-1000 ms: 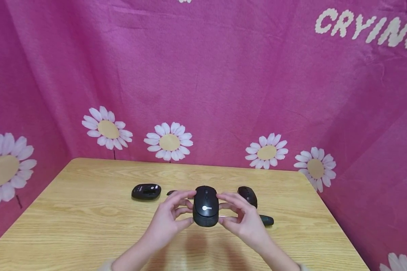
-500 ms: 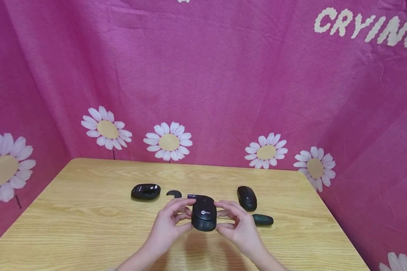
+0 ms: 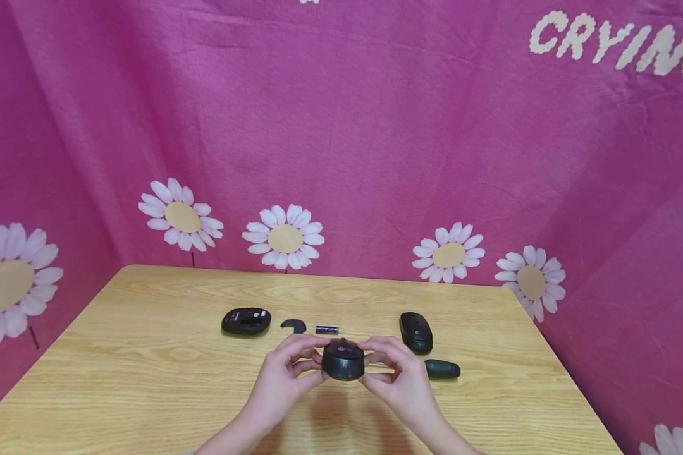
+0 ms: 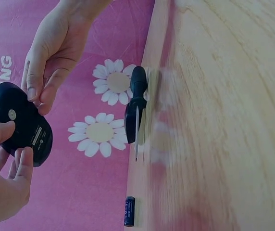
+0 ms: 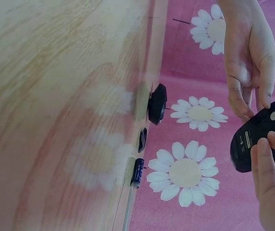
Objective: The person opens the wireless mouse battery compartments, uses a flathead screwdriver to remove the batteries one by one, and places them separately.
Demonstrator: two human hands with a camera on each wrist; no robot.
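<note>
A black computer mouse (image 3: 343, 360) is held up above the table between both hands, its rounded back end facing the head camera. My left hand (image 3: 284, 376) grips its left side with thumb and fingertips. On the opposite side, my right hand (image 3: 399, 376) pinches it the same way. In the left wrist view the underside of the held mouse (image 4: 31, 132) shows, with a small round sticker and a printed label. The right wrist view shows that same dark underside (image 5: 243, 139), partly covered by fingers.
Behind the hands lie an overturned mouse (image 3: 246, 321) with its battery slot exposed, a small black cover (image 3: 293, 326) and a dark battery (image 3: 327, 330). To the right are another black mouse (image 3: 416, 332) and a screwdriver (image 3: 443, 369). A pink curtain (image 3: 341, 126) borders the wooden table (image 3: 148, 379).
The held mouse has come down slightly and tilted, so its back end rather than its top faces the head camera. The battery and small cover behind it have come into full view.
</note>
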